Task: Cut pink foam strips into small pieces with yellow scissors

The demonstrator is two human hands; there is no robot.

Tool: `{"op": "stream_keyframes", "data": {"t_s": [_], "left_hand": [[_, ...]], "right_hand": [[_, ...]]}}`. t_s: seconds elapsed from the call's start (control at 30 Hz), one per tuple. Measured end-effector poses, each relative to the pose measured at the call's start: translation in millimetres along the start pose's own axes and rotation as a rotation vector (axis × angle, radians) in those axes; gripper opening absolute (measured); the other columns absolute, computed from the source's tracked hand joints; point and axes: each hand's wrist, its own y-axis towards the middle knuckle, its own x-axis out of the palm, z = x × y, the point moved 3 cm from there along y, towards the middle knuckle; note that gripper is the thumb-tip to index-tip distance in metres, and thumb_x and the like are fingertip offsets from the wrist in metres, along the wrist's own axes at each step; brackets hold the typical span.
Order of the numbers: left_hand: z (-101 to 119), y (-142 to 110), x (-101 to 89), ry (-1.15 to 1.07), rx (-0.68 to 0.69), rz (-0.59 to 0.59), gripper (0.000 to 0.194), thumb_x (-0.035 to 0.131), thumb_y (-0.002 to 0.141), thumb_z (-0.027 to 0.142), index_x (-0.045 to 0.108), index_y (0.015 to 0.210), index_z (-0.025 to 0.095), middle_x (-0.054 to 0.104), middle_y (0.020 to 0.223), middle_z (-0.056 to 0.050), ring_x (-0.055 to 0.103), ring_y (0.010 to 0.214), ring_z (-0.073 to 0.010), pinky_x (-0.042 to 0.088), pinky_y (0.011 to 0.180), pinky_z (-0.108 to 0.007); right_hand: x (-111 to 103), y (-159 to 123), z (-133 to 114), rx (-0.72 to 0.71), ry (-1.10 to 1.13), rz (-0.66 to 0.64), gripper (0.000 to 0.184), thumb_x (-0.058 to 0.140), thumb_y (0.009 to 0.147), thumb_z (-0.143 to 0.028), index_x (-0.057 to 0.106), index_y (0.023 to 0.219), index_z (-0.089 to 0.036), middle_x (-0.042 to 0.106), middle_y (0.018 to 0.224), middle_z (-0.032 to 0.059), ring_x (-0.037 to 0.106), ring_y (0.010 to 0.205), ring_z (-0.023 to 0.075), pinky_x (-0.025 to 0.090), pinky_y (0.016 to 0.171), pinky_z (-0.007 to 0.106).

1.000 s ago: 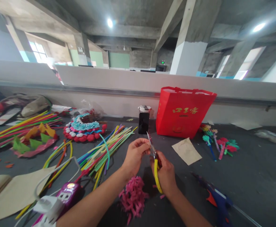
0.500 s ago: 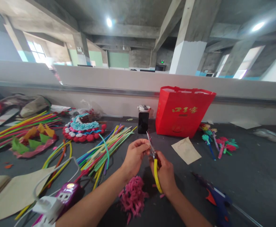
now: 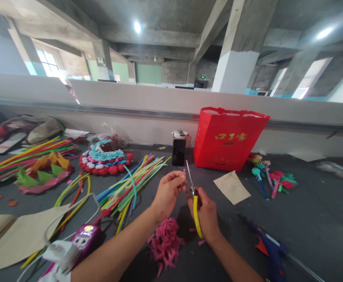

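My left hand (image 3: 171,192) is closed in a pinch on a small pink piece (image 3: 184,171), whose tip shows above the thumb. In my right hand (image 3: 206,211) is a pair of scissors (image 3: 197,217) with yellow handles, fingers wrapped round them. The blades point up and away, just right of the pinched piece. Below my hands lies a heap of pink cut pieces (image 3: 166,243), with a few loose bits to its right.
Coloured pipe cleaners (image 3: 130,184) lie left of my hands. A phone (image 3: 178,152) leans upright behind them, near a red bag (image 3: 230,139). At right are a glue gun (image 3: 265,243) and small flowers (image 3: 279,182); a purple power strip (image 3: 85,239) is front left.
The scissor blades have shifted slightly right, apart from the left fingertips. The pink tip now shows more clearly above my left thumb.
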Motion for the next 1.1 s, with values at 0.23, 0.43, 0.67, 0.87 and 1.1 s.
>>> {"op": "stream_keyframes", "data": {"t_s": [0.23,0.43,0.67,0.87,1.1], "left_hand": [[1.4,-0.2,3.5,-0.029,-0.054,-0.036,0.011,0.072,0.068,0.018,0.063,0.071,0.012,0.057,0.065,0.0,0.049,0.054,-0.007,0.037,0.053,-0.02],[4.3,-1.5,6.8,-0.043,-0.082,-0.052,0.01,0.071,0.067,0.016,0.063,0.069,0.011,0.056,0.062,0.0,0.049,0.053,-0.0071,0.038,0.053,-0.02],[2.4,-0.7,5.6,-0.052,-0.099,-0.05,0.01,0.071,0.066,0.017,0.063,0.069,0.011,0.055,0.061,0.001,0.047,0.051,-0.0065,0.036,0.053,-0.02],[2.2,-0.6,4.4,-0.035,-0.092,-0.048,0.011,0.072,0.065,0.018,0.063,0.069,0.012,0.056,0.061,0.0,0.047,0.051,-0.0068,0.036,0.053,-0.02],[0.9,-0.3,3.7,-0.004,-0.091,-0.048,0.011,0.071,0.065,0.019,0.063,0.068,0.012,0.055,0.061,0.001,0.046,0.05,-0.0062,0.035,0.054,-0.021]], "right_hand": [[0.5,0.4,-5.6,-0.015,0.011,-0.068,0.017,0.053,0.085,-0.033,0.06,0.094,-0.022,0.067,0.075,-0.0006,0.063,0.063,0.0148,0.044,0.059,0.021],[-0.6,0.5,-7.1,-0.043,0.064,-0.056,0.017,0.053,0.084,-0.031,0.062,0.094,-0.02,0.066,0.067,-0.0017,0.062,0.056,0.0132,0.044,0.055,0.019],[0.2,-0.1,-8.8,-0.029,0.086,-0.072,0.021,0.05,0.086,-0.03,0.063,0.098,-0.019,0.069,0.07,0.0,0.063,0.056,0.0131,0.045,0.052,0.018],[-0.3,1.2,-9.6,-0.017,0.091,-0.092,0.021,0.051,0.085,-0.032,0.062,0.098,-0.019,0.069,0.07,0.0003,0.064,0.057,0.0143,0.046,0.053,0.019],[0.4,-0.7,-8.9,-0.012,0.058,-0.076,0.022,0.048,0.087,-0.034,0.063,0.089,-0.019,0.065,0.064,-0.001,0.059,0.054,0.0129,0.044,0.052,0.019]]}}
